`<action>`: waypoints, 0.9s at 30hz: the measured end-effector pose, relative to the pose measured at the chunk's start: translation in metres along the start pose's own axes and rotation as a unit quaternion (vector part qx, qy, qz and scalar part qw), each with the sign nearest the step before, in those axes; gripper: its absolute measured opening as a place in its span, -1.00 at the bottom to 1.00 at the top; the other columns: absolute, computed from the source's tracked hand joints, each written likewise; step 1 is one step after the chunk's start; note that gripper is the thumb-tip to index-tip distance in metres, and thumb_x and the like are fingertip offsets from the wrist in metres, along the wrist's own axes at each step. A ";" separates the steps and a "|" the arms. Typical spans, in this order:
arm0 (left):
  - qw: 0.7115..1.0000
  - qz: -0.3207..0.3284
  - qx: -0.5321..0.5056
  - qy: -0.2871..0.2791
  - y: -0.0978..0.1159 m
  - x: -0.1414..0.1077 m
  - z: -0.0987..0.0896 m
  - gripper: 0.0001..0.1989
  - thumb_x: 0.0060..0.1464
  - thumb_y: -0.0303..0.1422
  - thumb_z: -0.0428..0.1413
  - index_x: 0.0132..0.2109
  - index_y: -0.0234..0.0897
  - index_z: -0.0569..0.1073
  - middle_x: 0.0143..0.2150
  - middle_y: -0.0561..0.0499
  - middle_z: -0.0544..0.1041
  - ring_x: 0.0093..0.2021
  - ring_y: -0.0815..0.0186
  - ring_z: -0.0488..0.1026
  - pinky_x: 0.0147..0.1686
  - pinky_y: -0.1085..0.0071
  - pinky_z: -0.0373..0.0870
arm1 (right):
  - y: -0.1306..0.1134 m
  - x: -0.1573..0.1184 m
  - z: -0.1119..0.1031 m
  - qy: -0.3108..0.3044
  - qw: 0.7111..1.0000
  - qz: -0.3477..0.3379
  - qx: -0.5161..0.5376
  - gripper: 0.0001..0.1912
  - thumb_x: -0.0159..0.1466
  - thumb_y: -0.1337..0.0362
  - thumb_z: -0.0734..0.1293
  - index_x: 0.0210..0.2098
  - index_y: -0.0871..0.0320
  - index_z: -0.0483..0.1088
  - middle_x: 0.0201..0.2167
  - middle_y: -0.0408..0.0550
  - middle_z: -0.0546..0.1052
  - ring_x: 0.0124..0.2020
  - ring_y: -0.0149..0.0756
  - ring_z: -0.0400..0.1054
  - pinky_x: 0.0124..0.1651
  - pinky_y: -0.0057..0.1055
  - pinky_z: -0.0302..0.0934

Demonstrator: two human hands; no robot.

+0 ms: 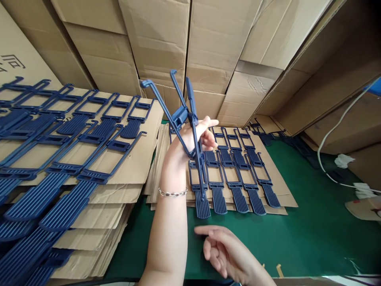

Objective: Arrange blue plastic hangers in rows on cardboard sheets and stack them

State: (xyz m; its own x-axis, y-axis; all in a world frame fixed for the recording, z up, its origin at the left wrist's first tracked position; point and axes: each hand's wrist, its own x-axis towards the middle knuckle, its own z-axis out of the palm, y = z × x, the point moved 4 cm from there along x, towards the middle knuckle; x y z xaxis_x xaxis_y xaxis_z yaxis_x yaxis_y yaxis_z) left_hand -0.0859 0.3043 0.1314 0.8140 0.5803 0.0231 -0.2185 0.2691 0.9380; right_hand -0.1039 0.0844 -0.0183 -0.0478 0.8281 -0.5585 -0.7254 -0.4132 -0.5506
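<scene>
My left hand (198, 137), with a chain bracelet at its wrist, is raised in mid-view and holds a blue plastic frame (179, 117) whose hooked arms point up and one bar hangs down. Its index finger points right. Below it, over the green table (309, 238), is my right hand (218, 248), index finger stretched to the left, the other fingers loosely curled and nothing between them. Rows of similar blue frames (237, 198) lie on a cardboard sheet (282, 196) behind and beneath the held one.
On the left, more blue frames (70, 202) cover a taller stack of cardboard sheets (101, 216). Large cardboard boxes (211, 47) form a wall behind. At the right are a white cable (330, 135), crumpled white paper (343, 160) and further dark blue pieces (264, 135).
</scene>
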 end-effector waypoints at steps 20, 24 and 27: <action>0.864 -0.165 0.211 -0.426 -0.038 -0.025 0.103 -0.51 -0.08 0.00 0.09 -0.25 -0.40 0.44 -0.46 -0.08 0.51 -0.40 0.25 0.48 -0.45 0.39 0.39 | -0.211 -0.085 0.017 0.239 0.612 -0.665 -0.355 -0.55 0.28 0.20 0.18 0.16 -0.10 0.13 0.13 -0.02 0.21 -0.06 -0.31 0.26 -0.20 -0.37 0.25; 0.842 -0.197 0.216 -0.454 -0.048 -0.024 0.107 -0.61 -0.04 -0.08 0.09 -0.32 -0.40 0.44 -0.48 -0.05 0.50 -0.40 0.28 0.47 -0.39 0.38 0.41 | -0.228 -0.097 0.008 0.212 0.626 -0.618 -0.426 -0.75 0.22 0.19 0.27 -0.14 0.11 0.41 -0.24 0.03 0.43 -0.35 -0.36 0.33 -0.33 -0.40 0.25; 0.834 -0.204 0.217 -0.464 -0.044 -0.026 0.103 -0.72 -0.04 -0.21 0.12 -0.30 -0.38 0.45 -0.46 -0.04 0.51 -0.36 0.26 0.48 -0.36 0.38 0.41 | -0.226 -0.108 0.004 0.139 0.655 -0.601 -0.437 -0.89 0.17 0.26 0.32 -0.30 0.12 0.43 -0.39 -0.02 0.41 -0.57 -0.42 0.28 -0.56 -0.45 0.21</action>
State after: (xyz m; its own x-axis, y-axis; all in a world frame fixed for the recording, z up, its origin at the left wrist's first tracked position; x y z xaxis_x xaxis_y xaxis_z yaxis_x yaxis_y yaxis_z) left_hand -0.0421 0.1985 0.1246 0.8832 -0.3906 -0.2597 0.2305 -0.1207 0.9656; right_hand 0.0624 0.0899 0.1683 0.4122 0.7027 0.5800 0.5510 0.3147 -0.7729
